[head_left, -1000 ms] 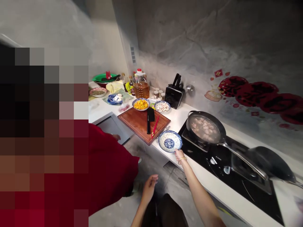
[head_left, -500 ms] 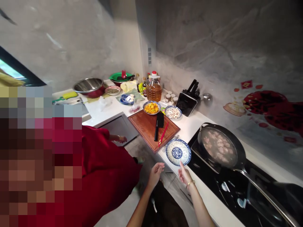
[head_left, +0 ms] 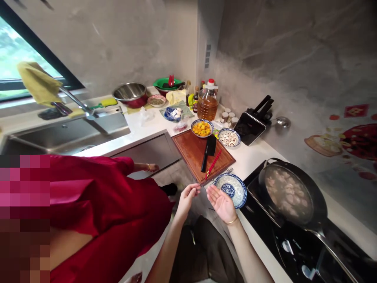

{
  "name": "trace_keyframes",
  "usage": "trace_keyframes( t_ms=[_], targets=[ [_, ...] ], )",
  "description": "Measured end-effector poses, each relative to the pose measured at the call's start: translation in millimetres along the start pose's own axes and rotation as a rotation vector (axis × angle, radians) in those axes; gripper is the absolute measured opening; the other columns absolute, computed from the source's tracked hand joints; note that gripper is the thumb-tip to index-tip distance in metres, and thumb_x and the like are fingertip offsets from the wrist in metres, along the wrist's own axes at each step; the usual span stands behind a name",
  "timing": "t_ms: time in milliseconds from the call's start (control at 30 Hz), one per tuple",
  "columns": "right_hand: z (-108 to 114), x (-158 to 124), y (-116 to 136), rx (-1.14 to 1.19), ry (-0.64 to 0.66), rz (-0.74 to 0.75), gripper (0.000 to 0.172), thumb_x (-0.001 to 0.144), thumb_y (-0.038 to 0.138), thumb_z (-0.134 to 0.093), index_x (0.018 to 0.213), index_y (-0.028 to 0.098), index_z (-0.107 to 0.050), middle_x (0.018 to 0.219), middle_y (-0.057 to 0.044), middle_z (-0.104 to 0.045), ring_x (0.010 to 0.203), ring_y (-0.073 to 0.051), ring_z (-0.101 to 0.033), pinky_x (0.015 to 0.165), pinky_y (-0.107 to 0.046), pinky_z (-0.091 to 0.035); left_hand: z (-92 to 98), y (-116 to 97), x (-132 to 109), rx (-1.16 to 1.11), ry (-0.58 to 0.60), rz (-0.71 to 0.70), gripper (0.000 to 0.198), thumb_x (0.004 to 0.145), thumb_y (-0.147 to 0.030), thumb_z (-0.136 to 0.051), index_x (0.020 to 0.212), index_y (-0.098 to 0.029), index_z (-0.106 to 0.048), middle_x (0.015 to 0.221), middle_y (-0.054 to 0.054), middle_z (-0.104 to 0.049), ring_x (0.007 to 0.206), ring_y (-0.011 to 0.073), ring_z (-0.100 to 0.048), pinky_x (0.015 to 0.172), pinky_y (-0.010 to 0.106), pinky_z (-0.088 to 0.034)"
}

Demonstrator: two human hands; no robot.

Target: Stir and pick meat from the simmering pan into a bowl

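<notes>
My left hand (head_left: pixel 188 196) hovers in front of the cutting board's near corner, thumb and fingertips drawn together; anything between them is too small to make out. Beside it, my right hand (head_left: pixel 222 204) is open, palm turned up and fingers stretched out, holding nothing. It covers part of a blue-and-white plate (head_left: pixel 239 186) on the counter edge; I cannot tell if it touches it. On the wooden cutting board (head_left: pixel 188 147) lie a black cleaver (head_left: pixel 209 149) and red chopsticks (head_left: pixel 214 163). A wok (head_left: pixel 319 204) with pale meat pieces in cloudy liquid stands on the stove.
A person in red (head_left: pixel 118 220) stands close on my left, one hand (head_left: pixel 152 168) low by the counter. Bowls of orange chunks (head_left: pixel 202 128) and sliced mushrooms (head_left: pixel 229 138) sit behind the board. Farther back are an oil jug (head_left: pixel 207 104), knife block (head_left: pixel 250 127) and sink (head_left: pixel 73 135).
My right hand has turned palm up and moved over the plate's near left side. My left hand has risen slightly toward the board. The view has swung left, showing the sink and window.
</notes>
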State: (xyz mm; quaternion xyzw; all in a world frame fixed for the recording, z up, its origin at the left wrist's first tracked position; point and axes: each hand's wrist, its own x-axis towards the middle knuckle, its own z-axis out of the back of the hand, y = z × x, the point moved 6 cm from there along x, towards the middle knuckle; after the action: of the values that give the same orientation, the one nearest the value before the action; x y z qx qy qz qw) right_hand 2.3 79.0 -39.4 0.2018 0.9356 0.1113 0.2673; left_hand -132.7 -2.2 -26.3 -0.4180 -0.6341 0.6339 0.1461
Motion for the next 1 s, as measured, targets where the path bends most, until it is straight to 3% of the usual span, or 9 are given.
trace_keyframes(
  t_ms=[100, 200, 300, 433, 633, 733, 833, 900, 1000],
  targets=[
    [-5, 8, -1, 0.045, -0.023, -0.018, 0.025, 0.087, 0.026, -0.050, 0.105, 0.018, -0.065, 0.106, -0.006, -0.070, 0.108, -0.015, -0.061, 0.094, -0.033, -0.047, 5.6, -12, -4, -0.011, 0.019, -0.021, 0.034, 0.077, -0.041, -0.060, 0.097, -0.014, -0.066, 0.095, 0.008, -0.069, 0.080, 0.0170, -0.063, 0.077, 0.029, -0.048],
    [-9, 17, -15, 0.110, -0.054, -0.029, 0.016, 0.085, 0.021, -0.052, 0.092, 0.019, -0.067, 0.087, -0.001, -0.072, 0.086, -0.012, -0.067, 0.082, -0.028, -0.053, 26.5, -24, -7, -0.007, 0.020, -0.031, 0.034, 0.077, -0.040, -0.061, 0.096, -0.013, -0.066, 0.092, 0.008, -0.069, 0.079, 0.0171, -0.062, 0.077, 0.029, -0.048],
    [-23, 30, -39, 0.156, -0.024, -0.031, 0.010, 0.078, 0.017, -0.063, 0.086, 0.021, -0.067, 0.080, 0.003, -0.070, 0.078, -0.009, -0.067, 0.075, -0.023, -0.054, 68.6, -41, -7, 0.013, -0.061, -0.072, 0.033, 0.077, -0.040, -0.062, 0.095, -0.014, -0.066, 0.090, 0.008, -0.068, 0.078, 0.0167, -0.062, 0.076, 0.029, -0.048],
    [-58, 55, -87, 0.091, 0.054, -0.035, 0.023, 0.067, 0.007, -0.072, 0.084, 0.021, -0.068, 0.082, 0.003, -0.068, 0.080, -0.008, -0.065, 0.076, -0.018, -0.054, 135.3, -60, -12, 0.045, -0.204, -0.141, 0.033, 0.075, -0.040, -0.063, 0.095, -0.014, -0.065, 0.092, 0.007, -0.068, 0.082, 0.0173, -0.062, 0.080, 0.030, -0.048],
    [-116, 102, -162, 0.004, 0.106, -0.143, 0.032, 0.060, 0.001, -0.076, 0.084, 0.021, -0.067, 0.079, 0.005, -0.066, 0.075, -0.006, -0.063, 0.071, -0.014, -0.053, 215.9, -63, -12, 0.052, -0.412, -0.140, 0.035, 0.064, -0.031, -0.073, 0.093, -0.014, -0.065, 0.086, 0.004, -0.068, 0.077, 0.0149, -0.060, 0.075, 0.026, -0.047],
    [-147, 142, -186, -0.047, 0.114, -0.192, 0.032, 0.058, 0.002, -0.077, 0.083, 0.020, -0.067, 0.079, 0.005, -0.067, 0.074, -0.006, -0.064, 0.070, -0.014, -0.053, 246.4, -71, 12, -0.045, -0.490, -0.165, 0.034, 0.062, -0.029, -0.075, 0.091, -0.015, -0.066, 0.091, 0.005, -0.068, 0.081, 0.0151, -0.062, 0.079, 0.027, -0.047],
    [-186, 201, -207, -0.088, 0.148, -0.227, 0.032, 0.057, 0.002, -0.079, 0.081, 0.020, -0.067, 0.078, 0.004, -0.069, 0.072, -0.006, -0.065, 0.070, -0.014, -0.054, 280.2, -91, 56, -0.136, -0.542, -0.222, 0.034, 0.062, -0.030, -0.076, 0.090, -0.016, -0.066, 0.098, 0.007, -0.069, 0.089, 0.0173, -0.063, 0.085, 0.030, -0.047],
    [-214, 246, -222, -0.106, 0.170, -0.272, 0.031, 0.056, 0.002, -0.079, 0.080, 0.019, -0.067, 0.077, 0.003, -0.069, 0.072, -0.006, -0.066, 0.070, -0.013, -0.054, 311.2, -110, 92, -0.154, -0.585, -0.274, 0.035, 0.063, -0.031, -0.076, 0.092, -0.015, -0.065, 0.099, 0.009, -0.069, 0.093, 0.0190, -0.064, 0.086, 0.031, -0.048],
    [-255, 316, -243, -0.129, 0.147, -0.369, 0.028, 0.057, 0.000, -0.078, 0.078, 0.017, -0.068, 0.076, 0.002, -0.070, 0.071, -0.007, -0.067, 0.070, -0.013, -0.055, 372.3, -144, 155, -0.081, -0.674, -0.317, 0.036, 0.069, -0.036, -0.070, 0.097, -0.014, -0.064, 0.100, 0.012, -0.070, 0.090, 0.0197, -0.066, 0.080, 0.032, -0.052]
  ],
)
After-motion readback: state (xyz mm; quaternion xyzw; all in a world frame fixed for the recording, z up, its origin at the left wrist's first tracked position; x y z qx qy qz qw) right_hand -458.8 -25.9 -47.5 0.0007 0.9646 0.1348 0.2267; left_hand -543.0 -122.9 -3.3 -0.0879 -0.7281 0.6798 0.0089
